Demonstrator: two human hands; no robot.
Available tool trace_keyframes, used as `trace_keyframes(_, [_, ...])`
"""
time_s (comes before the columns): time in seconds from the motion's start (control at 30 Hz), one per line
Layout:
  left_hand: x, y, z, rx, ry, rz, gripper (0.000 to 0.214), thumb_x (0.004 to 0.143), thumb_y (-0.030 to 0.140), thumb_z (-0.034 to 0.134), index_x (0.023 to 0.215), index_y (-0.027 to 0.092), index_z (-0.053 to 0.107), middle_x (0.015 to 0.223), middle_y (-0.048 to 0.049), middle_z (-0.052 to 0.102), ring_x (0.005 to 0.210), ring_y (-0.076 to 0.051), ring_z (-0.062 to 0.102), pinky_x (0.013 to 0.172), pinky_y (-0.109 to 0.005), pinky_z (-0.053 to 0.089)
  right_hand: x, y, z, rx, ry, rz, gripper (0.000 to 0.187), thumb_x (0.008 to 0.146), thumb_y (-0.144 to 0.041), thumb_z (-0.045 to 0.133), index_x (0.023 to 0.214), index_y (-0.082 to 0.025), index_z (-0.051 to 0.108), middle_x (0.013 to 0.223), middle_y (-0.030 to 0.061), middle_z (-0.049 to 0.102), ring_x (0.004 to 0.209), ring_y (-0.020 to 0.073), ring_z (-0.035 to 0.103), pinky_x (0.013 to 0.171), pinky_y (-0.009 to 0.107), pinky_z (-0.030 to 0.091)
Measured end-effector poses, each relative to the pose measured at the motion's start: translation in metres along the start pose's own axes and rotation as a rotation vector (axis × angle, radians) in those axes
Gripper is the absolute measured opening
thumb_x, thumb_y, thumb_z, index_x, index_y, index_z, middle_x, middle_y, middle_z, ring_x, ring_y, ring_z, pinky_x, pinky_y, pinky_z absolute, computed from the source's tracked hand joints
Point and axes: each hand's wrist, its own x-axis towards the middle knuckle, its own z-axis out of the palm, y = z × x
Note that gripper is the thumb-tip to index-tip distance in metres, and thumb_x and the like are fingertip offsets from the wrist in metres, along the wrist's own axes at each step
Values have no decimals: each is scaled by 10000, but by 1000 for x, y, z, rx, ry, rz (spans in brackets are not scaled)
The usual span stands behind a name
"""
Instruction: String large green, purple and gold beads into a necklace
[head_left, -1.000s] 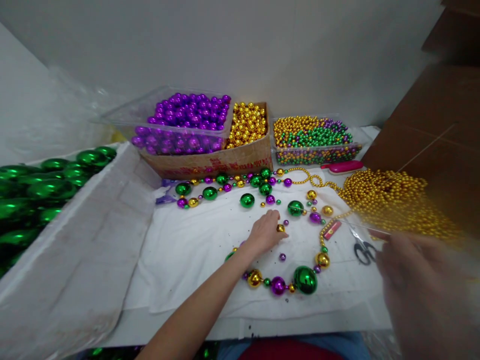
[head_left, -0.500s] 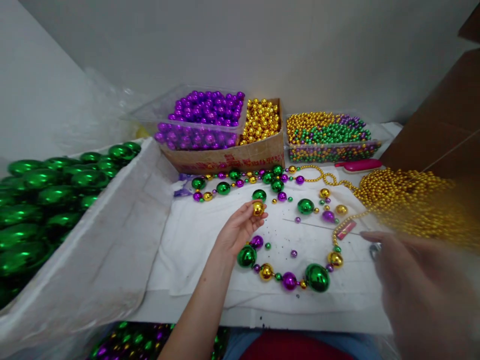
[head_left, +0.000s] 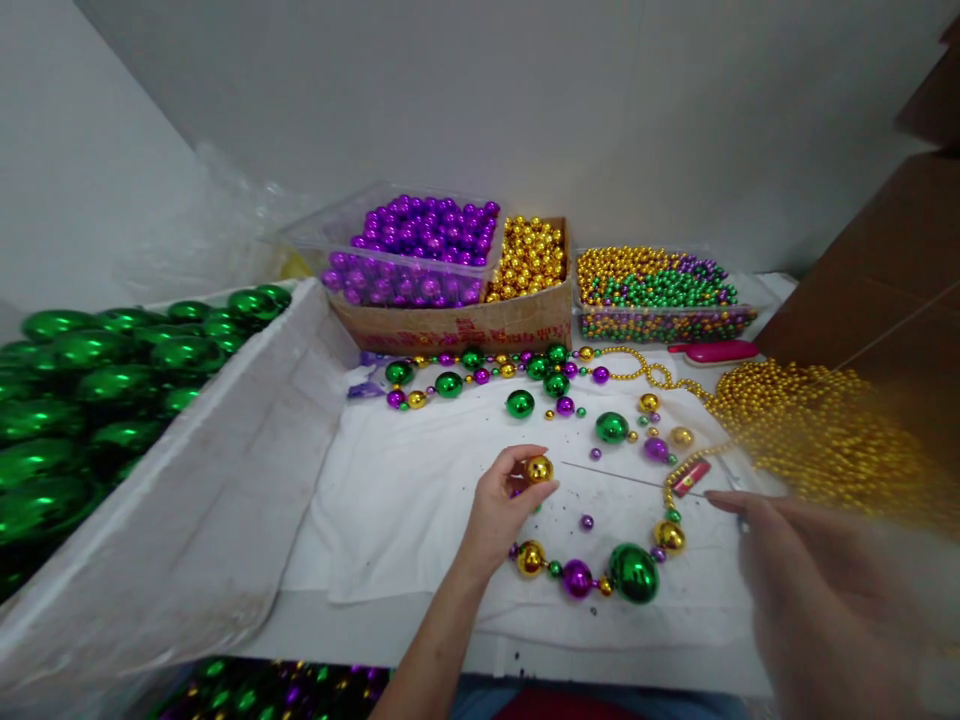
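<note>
Between the thumb and fingers of my left hand (head_left: 504, 505) is a shiny gold bead (head_left: 538, 469), its hole visible. My right hand (head_left: 817, 580), blurred, pinches the end of a long thin needle (head_left: 622, 475), whose tip points left at the gold bead with a small gap between them. A thread (head_left: 892, 318) runs up to the right. Below, a curved strand of beads with a large green bead (head_left: 634, 573) lies on the white cloth (head_left: 405, 500). My left hand covers part of that strand. Loose green, purple and gold beads lie beyond the needle.
A white foam box (head_left: 247, 480) of large green beads stands at left. Behind are a clear tub of purple beads (head_left: 431, 232), a cardboard box of gold beads (head_left: 529, 255) and a tub of small mixed beads (head_left: 660, 285). A gold bead-chain pile (head_left: 810, 410) lies at right.
My left hand has moved right and nearer to me with the gold bead, turning it toward the needle tip. The needle has shifted slightly in my right hand's pinch. The camera view has tilted a little.
</note>
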Motion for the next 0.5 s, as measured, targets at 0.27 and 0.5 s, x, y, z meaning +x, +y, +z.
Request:
trace_keyframes(0.27, [-8,-2,5,381,20,317,310,717,110,693,1003,223,655,1033,-41,561,978,-180,558,833,-281,451,-16,1,3,-73,-83,-237,80,808,-258,648,825,-191,687,849,42,691,764,149,644,713,235,535])
trace_keyframes(0.5, [-8,-5,5,444,50,286,352,734,142,689,1059,218,580,1037,-34,580,928,-174,568,796,-290,459,-11,3,-5,-272,-254,-590,129,860,-169,571,940,-213,662,852,20,708,733,131,673,622,189,535])
